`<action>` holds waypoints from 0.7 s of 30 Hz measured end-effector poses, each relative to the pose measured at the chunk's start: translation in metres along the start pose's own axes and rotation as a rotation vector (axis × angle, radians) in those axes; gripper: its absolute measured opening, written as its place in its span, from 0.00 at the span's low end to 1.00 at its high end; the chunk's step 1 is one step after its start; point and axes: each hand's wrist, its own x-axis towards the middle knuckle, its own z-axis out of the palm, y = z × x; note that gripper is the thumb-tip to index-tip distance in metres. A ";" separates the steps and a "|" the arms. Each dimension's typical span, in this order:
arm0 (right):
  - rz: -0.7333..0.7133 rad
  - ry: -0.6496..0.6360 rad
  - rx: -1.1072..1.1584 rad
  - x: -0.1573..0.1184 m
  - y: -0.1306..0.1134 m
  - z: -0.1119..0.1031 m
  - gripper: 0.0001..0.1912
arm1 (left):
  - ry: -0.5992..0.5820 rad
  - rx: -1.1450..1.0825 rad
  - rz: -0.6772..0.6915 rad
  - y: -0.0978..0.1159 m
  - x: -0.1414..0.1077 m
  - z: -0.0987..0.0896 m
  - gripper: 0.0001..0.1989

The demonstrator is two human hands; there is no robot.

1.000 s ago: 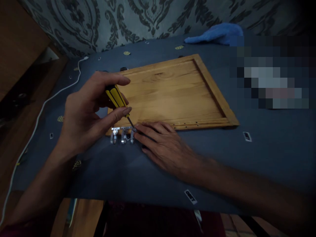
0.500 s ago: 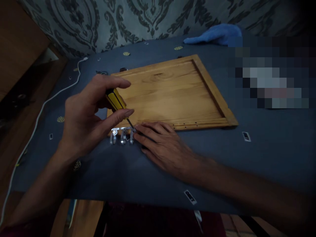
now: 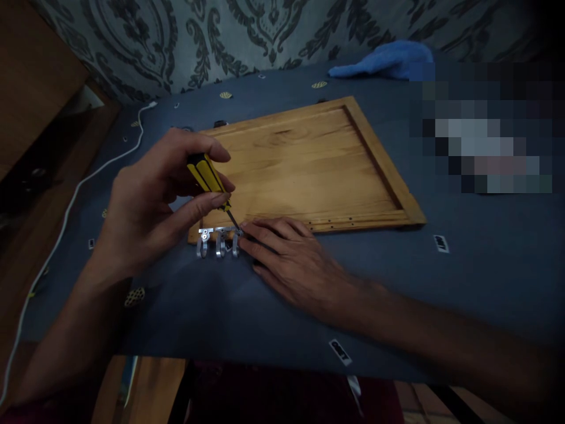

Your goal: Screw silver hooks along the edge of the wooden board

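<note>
In my left hand (image 3: 165, 188) is a screwdriver (image 3: 205, 174) with a yellow and black handle, held between thumb and fingers. Its shaft slants down to the right, and the tip meets the right end of a silver hook rail (image 3: 214, 230). That rail lies along the near edge of a framed wooden panel (image 3: 300, 171), its metal hooks hanging over the edge. My right hand (image 3: 291, 256) rests flat with fingers stretched out, the fingertips at the rail's right end, hiding part of the panel's edge. Several small dark holes show in the frame right of it.
A blue cloth (image 3: 384, 60) lies at the back of the dark blue table cover (image 3: 388, 353). A white cable (image 3: 108, 159) runs down the left side. Patterned wallpaper (image 3: 265, 29) rises behind, and a pixelated area covers the right side.
My left hand has shifted slightly left and its grip on the screwdriver's handle has turned a little. The tip stays at the rail, and my right hand keeps its place.
</note>
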 end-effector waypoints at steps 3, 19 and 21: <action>0.002 -0.006 0.006 0.000 0.000 0.000 0.19 | 0.037 0.007 -0.004 -0.002 0.000 0.002 0.25; -0.016 0.011 -0.008 0.000 0.001 0.000 0.20 | 0.048 0.001 -0.024 -0.001 -0.001 0.001 0.23; -0.011 0.001 -0.006 -0.001 0.000 0.000 0.20 | 0.091 -0.043 -0.038 0.003 0.000 -0.002 0.23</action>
